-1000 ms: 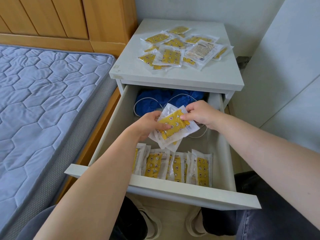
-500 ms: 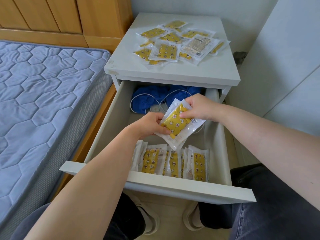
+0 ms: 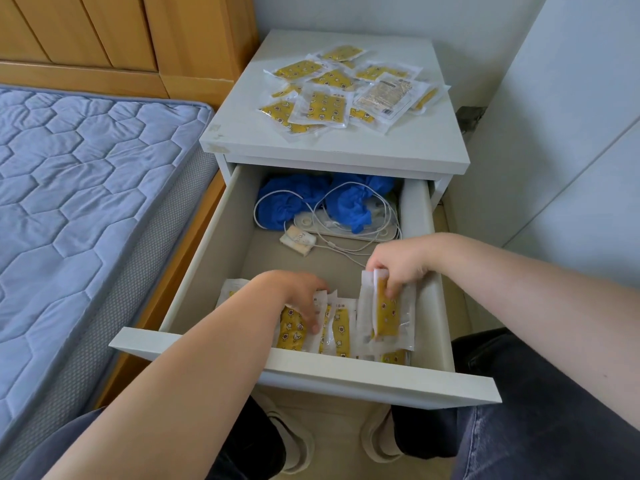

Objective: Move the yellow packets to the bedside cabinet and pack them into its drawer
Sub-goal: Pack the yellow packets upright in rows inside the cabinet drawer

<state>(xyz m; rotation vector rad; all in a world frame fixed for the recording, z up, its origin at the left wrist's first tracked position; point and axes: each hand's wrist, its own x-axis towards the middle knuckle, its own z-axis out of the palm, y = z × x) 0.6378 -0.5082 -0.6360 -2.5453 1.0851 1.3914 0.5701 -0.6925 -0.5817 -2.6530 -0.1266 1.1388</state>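
Packing looks partway done: yellow packets (image 3: 337,336) stand rowed at the drawer (image 3: 346,379) front, left hand (image 3: 294,292) seemingly pressing them with straight fingers, right hand (image 3: 401,263) pinching a further packet (image 3: 388,317) in; a heap (image 3: 346,91) waits on the cabinet surface (image 3: 346,147).

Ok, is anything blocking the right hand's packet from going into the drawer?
Nothing visible. The right hand holds the packet upright at the row's right end; the left hand rests on the other packets.

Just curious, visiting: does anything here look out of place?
One packet in the pile on the cabinet shows a pale face among yellow ones. Behind in the drawer, a white cable lies tangled over crumpled blue cloth.
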